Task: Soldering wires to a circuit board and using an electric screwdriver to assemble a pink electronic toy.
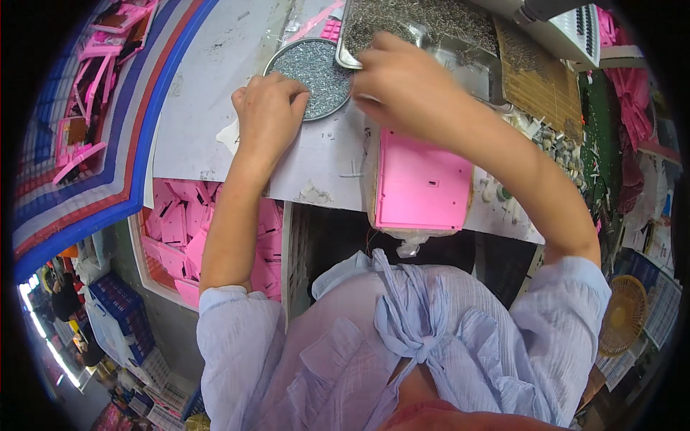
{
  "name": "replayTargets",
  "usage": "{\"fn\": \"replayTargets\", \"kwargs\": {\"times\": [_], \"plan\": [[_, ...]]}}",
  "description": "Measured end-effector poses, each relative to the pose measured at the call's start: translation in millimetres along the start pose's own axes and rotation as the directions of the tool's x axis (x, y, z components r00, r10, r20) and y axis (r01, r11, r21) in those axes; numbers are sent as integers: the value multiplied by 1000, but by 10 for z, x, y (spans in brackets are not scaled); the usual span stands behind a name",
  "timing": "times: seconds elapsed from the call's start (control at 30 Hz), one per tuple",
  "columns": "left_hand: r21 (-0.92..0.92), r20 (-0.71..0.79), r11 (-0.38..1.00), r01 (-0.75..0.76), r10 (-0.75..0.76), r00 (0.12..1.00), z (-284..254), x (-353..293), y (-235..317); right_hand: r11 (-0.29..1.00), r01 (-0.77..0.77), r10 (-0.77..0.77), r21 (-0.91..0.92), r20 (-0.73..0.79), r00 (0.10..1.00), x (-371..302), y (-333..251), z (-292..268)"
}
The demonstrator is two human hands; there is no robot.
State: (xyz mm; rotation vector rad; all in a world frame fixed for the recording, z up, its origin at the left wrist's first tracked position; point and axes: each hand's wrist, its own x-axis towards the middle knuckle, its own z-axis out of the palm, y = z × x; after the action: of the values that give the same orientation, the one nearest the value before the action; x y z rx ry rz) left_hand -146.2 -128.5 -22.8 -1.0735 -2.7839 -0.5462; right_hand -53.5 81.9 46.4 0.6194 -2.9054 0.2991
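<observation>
My left hand (269,108) is at the left rim of a round metal dish (320,77) full of small shiny metal pieces. Its fingers curl under with the thumb drawn in, and whatever they hold is hidden. My right hand (402,75), slightly blurred, reaches over the near left corner of a rectangular metal tray (346,54). Its fingers are bent together beside the dish, and I cannot see what is between them. Below my right forearm, a flat pink plastic panel (422,187) lies on a plastic-wrapped support at the table's front edge.
Many small dark screws (445,21) fill the far tray. Right of it lies a brown corrugated sheet (539,79), with small loose parts (557,154) nearby. Below the table at left, a box holds several pink panels (183,223). A striped, blue-edged container (129,144) with pink parts stands far left.
</observation>
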Motion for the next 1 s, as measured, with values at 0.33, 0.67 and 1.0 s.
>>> {"fn": "replayTargets", "kwargs": {"times": [0.33, 0.67, 1.0], "plan": [[-107, -172, 994, -11, -8, 985, 78, -68, -81, 987, 54, -57, -154, -15, 998, 749, 231, 726], [-640, 87, 766, 62, -7, 996, -42, -187, 499, 976, -14, 81, 219, -299, 951, 305, 378, 189], [-244, 107, 925, -291, 324, 940, -111, -174, 978, 858, -318, 432, 403, -233, 871, -1307, 552, 85]]}}
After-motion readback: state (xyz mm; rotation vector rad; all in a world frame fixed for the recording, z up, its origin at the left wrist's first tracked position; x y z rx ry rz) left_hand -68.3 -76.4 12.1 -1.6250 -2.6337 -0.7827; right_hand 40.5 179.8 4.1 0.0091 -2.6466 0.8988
